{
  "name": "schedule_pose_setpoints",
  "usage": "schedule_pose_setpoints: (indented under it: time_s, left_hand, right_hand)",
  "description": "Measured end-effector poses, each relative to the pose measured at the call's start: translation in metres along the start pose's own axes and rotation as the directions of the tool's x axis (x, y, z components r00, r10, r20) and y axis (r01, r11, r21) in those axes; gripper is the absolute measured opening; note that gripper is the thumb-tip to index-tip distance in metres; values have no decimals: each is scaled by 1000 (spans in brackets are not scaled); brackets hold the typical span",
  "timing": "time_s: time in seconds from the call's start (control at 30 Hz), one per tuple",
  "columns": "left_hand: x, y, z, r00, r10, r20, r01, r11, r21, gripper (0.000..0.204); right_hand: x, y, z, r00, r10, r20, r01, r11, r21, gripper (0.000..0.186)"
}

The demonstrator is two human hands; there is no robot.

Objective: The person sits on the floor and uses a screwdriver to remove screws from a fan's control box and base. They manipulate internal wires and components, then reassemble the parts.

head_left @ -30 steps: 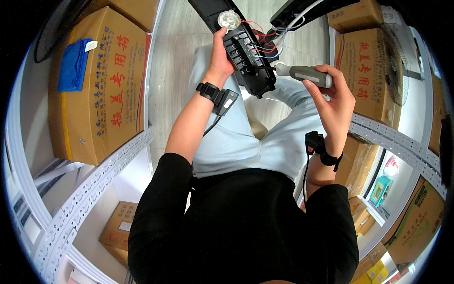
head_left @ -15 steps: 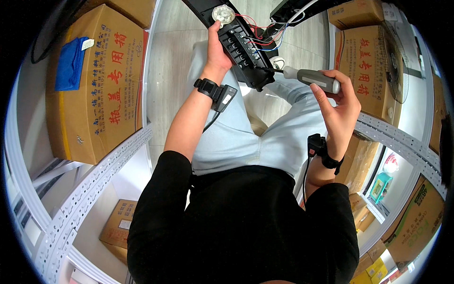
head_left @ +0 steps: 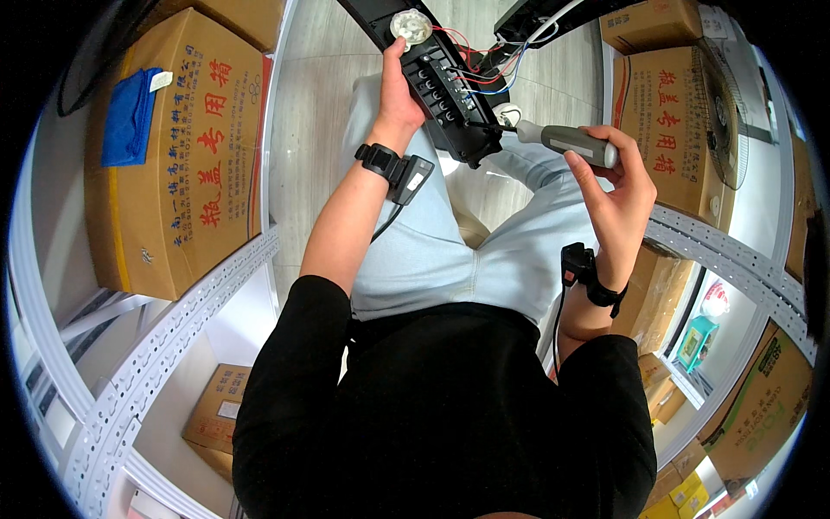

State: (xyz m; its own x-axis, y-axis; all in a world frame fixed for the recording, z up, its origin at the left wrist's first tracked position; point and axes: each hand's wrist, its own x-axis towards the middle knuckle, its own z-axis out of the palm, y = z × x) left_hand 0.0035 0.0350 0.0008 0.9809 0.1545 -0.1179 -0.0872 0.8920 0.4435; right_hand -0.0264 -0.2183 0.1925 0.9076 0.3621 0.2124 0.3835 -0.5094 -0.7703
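Observation:
A long black plastic control housing (head_left: 469,140) is in my left hand (head_left: 398,104), thumb on its near edge by a round off-white part (head_left: 411,28). Along the housing runs a row of black switches (head_left: 437,91), with red, white and blue wires (head_left: 510,71) leading off to the right. My right hand (head_left: 624,183) is closed around the grey handle of a screwdriver (head_left: 577,144). Its shaft points left at the housing's lower right edge; whether the tip touches a screw cannot be made out.
Another black piece (head_left: 540,22) with a white cable lies at the far right of the housing. Shelves with cardboard boxes (head_left: 194,156) flank me. A blue cloth (head_left: 130,121) hangs on the left box; a round fan grille (head_left: 722,117) leans by the right boxes.
The screwdriver and my right hand have shifted slightly left, toward the housing. The housing has moved very slightly to the right in my left hand.

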Motion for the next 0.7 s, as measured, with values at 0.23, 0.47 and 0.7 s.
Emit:
schedule_pose_setpoints:
  time_s: [0.23,0.47,0.7]
  left_hand:
    - [-4,2,12,1000,4,-25,-5,999,-46,61]
    - [-2,0,9,1000,-11,-27,10,999,-53,62]
    - [-2,0,11,999,-30,-29,27,996,-83,63]
  right_hand:
    - [9,-6,-11,946,-227,230,257,960,-110,31]
    - [13,-14,-22,892,-241,383,305,945,-115,32]
    - [15,-13,-31,872,-229,434,293,952,-86,30]
